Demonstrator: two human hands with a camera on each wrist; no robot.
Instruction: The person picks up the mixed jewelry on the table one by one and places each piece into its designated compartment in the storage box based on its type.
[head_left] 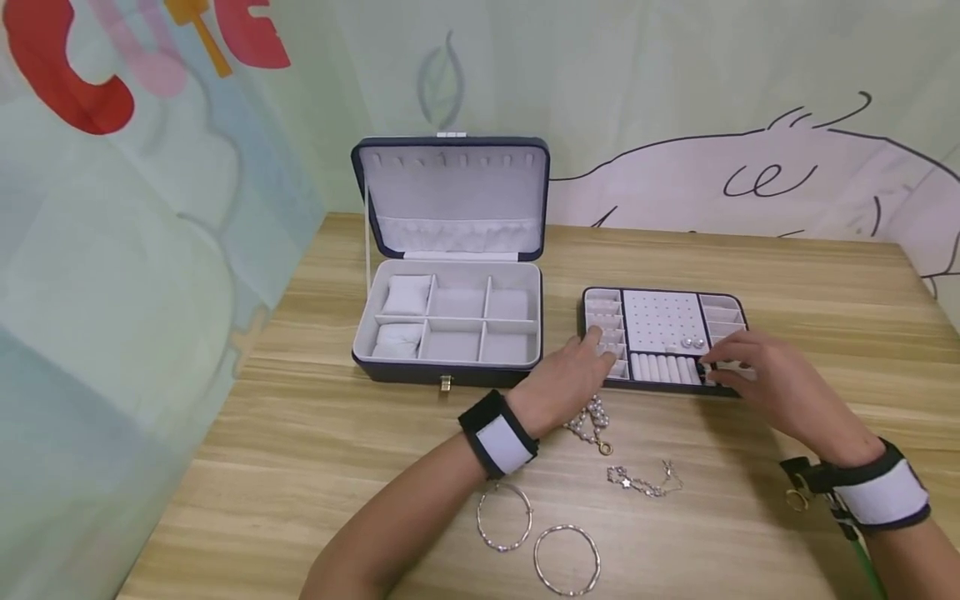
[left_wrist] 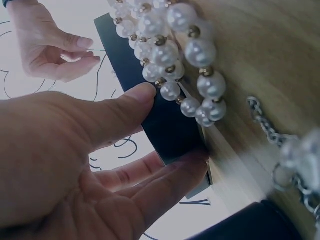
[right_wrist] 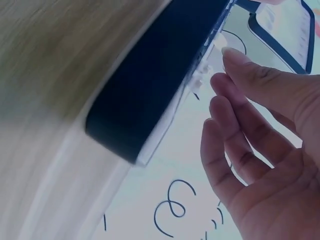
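Note:
A jewelry tray with small side compartments, a dotted panel and ring rolls lies right of an open jewelry box. My left hand grips the tray's left end; in the left wrist view its thumb and fingers are on the dark sides. My right hand is at the right end of the ring rolls, thumb and forefinger tips close together. Nothing plainly shows between those fingertips in the right wrist view. Two pearl earrings sit on the dotted panel.
A pearl bracelet lies before the tray, partly behind my left hand. Nearer are a thin silver chain bracelet and two bangles. The box's raised lid leans back, and two white cushions fill its left compartments.

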